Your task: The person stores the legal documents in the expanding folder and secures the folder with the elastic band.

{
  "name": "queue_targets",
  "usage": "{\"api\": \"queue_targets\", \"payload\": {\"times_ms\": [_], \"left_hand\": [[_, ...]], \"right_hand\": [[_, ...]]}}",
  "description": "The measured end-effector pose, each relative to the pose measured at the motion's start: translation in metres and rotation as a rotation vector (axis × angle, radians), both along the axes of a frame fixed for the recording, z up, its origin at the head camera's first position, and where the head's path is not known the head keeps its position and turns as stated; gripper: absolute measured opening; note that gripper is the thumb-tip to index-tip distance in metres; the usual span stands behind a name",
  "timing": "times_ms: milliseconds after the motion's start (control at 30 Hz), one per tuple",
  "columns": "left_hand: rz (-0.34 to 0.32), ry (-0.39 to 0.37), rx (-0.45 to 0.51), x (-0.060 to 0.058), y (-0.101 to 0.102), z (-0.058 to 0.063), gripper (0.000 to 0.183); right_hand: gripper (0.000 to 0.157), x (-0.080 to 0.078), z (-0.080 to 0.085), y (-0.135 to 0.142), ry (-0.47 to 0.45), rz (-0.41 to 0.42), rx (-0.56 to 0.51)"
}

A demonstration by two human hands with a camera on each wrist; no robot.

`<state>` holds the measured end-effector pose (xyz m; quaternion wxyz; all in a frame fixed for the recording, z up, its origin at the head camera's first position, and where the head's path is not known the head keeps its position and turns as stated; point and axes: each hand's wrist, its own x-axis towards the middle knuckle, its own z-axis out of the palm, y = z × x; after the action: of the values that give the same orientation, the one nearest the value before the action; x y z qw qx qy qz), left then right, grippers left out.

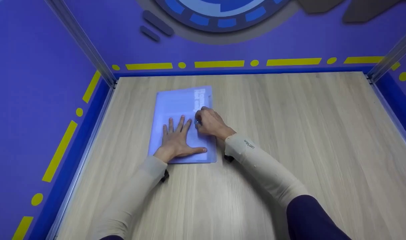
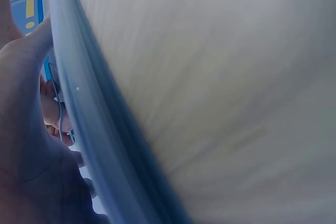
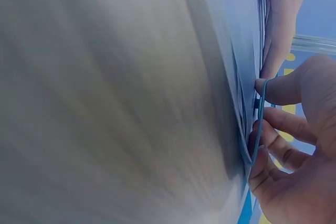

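Note:
A translucent blue plastic document folder [image 1: 174, 103] lies on the table, with white lettering near its upper right corner. My left hand [image 1: 177, 140] rests flat on its lower half, fingers spread and thumb pointing right. At the folder's right side, my right hand [image 1: 211, 122] pinches the flap with curled fingers. The right wrist view shows the thin flap edge [image 3: 261, 121] bent up between thumb and fingers. In the left wrist view the folder's edge [image 2: 86, 87] runs past the left hand [image 2: 26, 108]. The fingers partly hide the spot being pinched.
The light wood-grain table [image 1: 306, 133] surrounds the folder. A blue back wall [image 1: 272, 50] with yellow marks and a blue left wall [image 1: 33, 100] enclose it, joined by a metal corner post [image 1: 79, 36].

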<state>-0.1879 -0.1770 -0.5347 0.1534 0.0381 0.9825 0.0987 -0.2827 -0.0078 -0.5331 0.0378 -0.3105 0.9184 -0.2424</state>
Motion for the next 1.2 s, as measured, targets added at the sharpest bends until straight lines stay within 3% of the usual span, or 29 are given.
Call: {"api": "queue_targets", "payload": {"times_ms": [400,767,1200], "left_hand": [[-0.011,0.002,-0.010,0.001,0.003,-0.003,0.140],[-0.015,-0.007,-0.025,-0.005,0.004,-0.005,0.142],[-0.015,0.031,-0.003,-0.004,-0.003,-0.004,0.139]], "right_hand": [[0.023,-0.001,-0.005,-0.009,0.013,-0.011,0.074],[0.026,-0.006,-0.002,-0.005,-0.005,0.020,0.036],[0.026,-0.003,0.002,0.014,-0.006,0.003,-0.027]]}}
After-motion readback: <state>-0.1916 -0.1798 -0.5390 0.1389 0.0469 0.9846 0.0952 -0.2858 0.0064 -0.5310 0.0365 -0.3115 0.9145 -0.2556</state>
